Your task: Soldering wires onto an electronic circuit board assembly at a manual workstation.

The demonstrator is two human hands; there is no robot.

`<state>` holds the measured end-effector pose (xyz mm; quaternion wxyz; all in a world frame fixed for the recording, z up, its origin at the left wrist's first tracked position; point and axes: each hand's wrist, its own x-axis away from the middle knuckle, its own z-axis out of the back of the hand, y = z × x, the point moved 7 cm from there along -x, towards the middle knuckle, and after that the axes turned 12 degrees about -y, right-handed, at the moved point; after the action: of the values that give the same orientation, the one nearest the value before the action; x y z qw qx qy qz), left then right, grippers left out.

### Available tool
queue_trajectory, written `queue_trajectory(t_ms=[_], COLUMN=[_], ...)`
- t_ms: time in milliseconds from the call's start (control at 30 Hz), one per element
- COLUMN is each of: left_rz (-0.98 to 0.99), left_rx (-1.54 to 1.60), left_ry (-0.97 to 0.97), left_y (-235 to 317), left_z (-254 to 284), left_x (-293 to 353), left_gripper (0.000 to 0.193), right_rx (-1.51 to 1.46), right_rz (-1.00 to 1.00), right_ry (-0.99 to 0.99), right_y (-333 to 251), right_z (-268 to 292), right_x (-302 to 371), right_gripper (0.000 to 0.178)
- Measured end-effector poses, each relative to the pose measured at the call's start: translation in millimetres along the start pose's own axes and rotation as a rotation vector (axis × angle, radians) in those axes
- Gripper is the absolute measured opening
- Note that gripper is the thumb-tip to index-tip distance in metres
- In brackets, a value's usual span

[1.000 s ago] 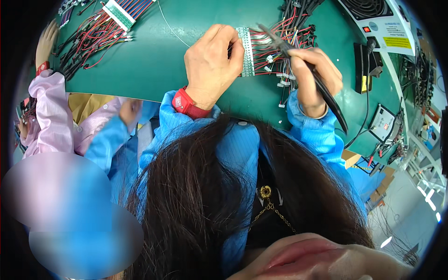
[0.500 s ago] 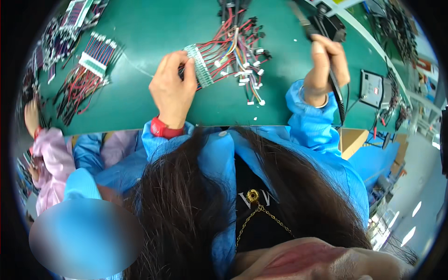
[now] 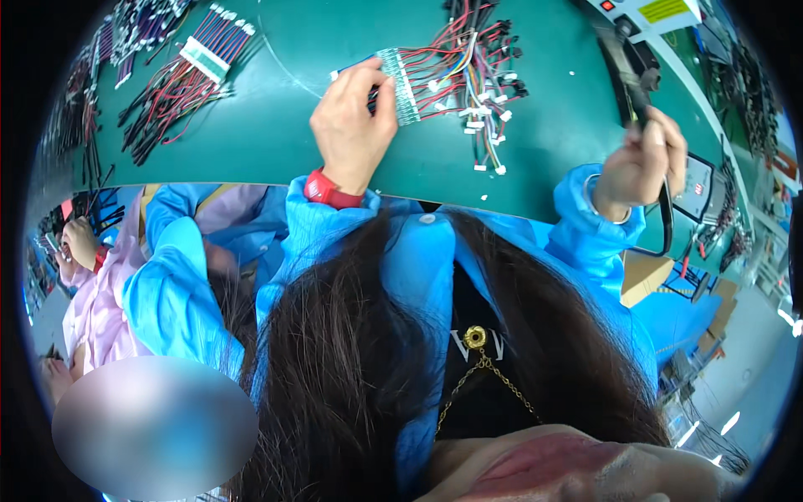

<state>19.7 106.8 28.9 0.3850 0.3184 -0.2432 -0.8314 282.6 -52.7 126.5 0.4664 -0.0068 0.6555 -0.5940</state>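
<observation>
Though partly covered, wired board (image 3: 400, 89) apparently green-and-white.

Left fingers (image 3: 386, 105) pinch while right fingers (image 3: 656, 155) curl inward.

I count two hands of my own, with one wired green board (image 3: 398, 88) in my left hand (image 3: 353, 130) and one long dark tool (image 3: 636, 105), blurred, in my right hand (image 3: 644, 163). To the left I make out one second board (image 3: 205, 60) on one green table (image 3: 284, 142), while the white plugs (image 3: 474, 125) near me are too tangled to number. On me I find one red wristband (image 3: 332, 191) and one gold pendant (image 3: 475, 337), and to my right one cardboard box (image 3: 644, 278).
</observation>
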Motion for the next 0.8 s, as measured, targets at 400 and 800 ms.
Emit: queue_trajectory(t_ms=[400,800], left_rz=[0.092,0.155], left_rx=[0.001,-0.041], left_ry=[0.019,-0.02], left_y=[-11.6,-15.2], left_z=[5.9,5.6], left_x=[3.9,-2.2], left_gripper=[0.007,0.007], right_rx=[-0.08,-0.022], right_rz=[-0.235,-0.226], right_ry=[-0.665,-0.713], right_y=[19.0,23.6], right_z=[-142.6,-155.6], right_x=[34.8,39.3], right_gripper=[0.013,0.012])
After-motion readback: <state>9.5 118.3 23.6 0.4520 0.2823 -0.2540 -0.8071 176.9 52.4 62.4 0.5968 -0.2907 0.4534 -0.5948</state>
